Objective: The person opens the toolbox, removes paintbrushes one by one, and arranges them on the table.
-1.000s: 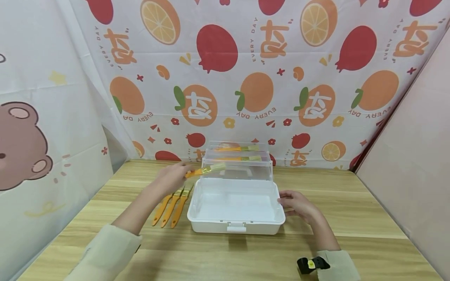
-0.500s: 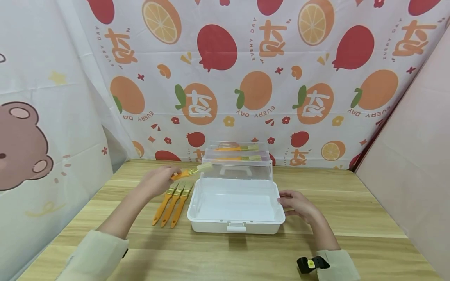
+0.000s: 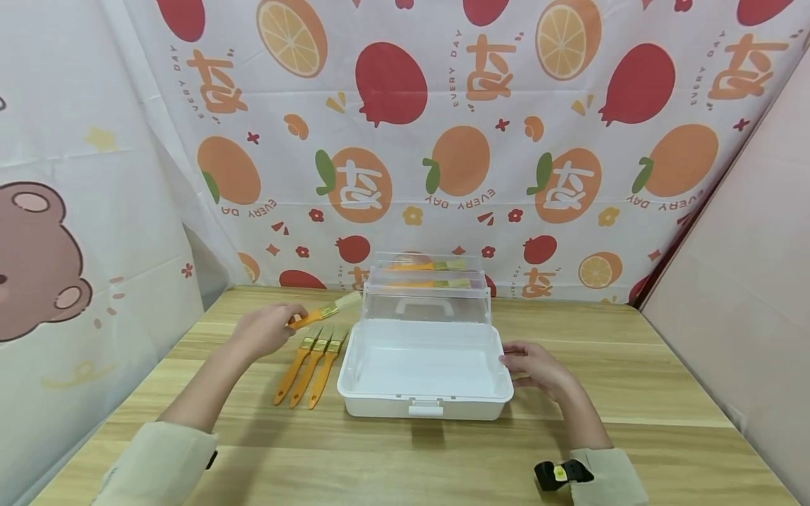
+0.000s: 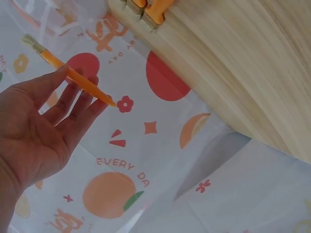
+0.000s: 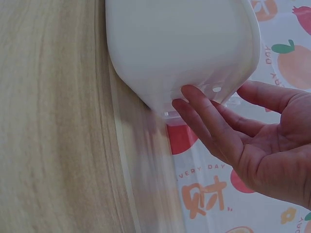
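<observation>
My left hand (image 3: 266, 330) pinches a paintbrush (image 4: 80, 80) by its orange handle between thumb and fingers, its pale bristles pointing right and away in the head view. Just below it, three more orange-handled paintbrushes (image 3: 306, 376) lie side by side on the table, left of a white plastic box (image 3: 425, 407). The box stands with its lid up and its main bin bare inside. My right hand (image 3: 538, 369) holds the box's right side; in the right wrist view its fingers (image 5: 209, 116) lie against the outer wall, with the thumb at the rim.
Behind the bin, clear raised trays (image 3: 427, 292) hold two paintbrushes, one in each tier. The wooden table (image 3: 633, 393) ends at a fruit-printed cloth (image 3: 455, 161) at the back. A bear-printed cloth (image 3: 44, 260) hangs at the left, and a pale panel (image 3: 740, 260) borders the right.
My left hand has moved left, away from the box and trays, carrying the paintbrush to above the brushes on the table. My right hand has stayed at the box's side.
</observation>
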Tool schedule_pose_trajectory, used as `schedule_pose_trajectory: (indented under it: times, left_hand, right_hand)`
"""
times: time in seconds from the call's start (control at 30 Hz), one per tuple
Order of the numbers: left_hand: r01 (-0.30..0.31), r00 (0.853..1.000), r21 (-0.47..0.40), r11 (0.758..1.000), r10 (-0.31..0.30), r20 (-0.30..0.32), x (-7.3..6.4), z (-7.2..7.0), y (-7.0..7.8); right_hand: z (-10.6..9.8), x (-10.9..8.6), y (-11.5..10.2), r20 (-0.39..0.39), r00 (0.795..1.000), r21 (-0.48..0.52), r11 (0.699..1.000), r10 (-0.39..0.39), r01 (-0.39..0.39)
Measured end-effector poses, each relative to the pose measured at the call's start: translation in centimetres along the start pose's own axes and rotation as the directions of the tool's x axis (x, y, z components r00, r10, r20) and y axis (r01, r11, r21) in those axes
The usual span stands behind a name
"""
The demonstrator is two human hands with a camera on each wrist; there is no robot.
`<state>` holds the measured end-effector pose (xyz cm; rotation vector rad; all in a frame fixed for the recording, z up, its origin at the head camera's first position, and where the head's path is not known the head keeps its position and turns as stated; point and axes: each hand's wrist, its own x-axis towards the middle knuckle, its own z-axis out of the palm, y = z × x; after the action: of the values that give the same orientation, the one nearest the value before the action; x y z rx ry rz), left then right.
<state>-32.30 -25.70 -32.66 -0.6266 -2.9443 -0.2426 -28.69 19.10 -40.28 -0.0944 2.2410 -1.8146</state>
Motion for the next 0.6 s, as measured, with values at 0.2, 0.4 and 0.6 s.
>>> schedule_pose_trajectory:
  times: [0.2,0.4,0.6]
  left_hand:
    - [0.007,0.999,-0.090,0.996,-0.004,0.037,-0.2,0.3,-1.4]
    - [0.087,0.991,-0.287,0.954,-0.054,0.120,-0.6,0.4,-2.7]
    - [0.274,0.953,-0.503,0.820,-0.161,0.258,-1.0,0.9,-3.7]
  right_hand:
    - [0.0,0.0,0.0,0.002,1.000,0.001,1.000,-0.003,0.003]
    - [-0.1,0.2,0.0,-0.003,1.000,0.004,1.000,0.004,-0.004]
    - [-0.1,0.2,0.0,0.006,1.000,0.010,1.000,-0.003,0.003]
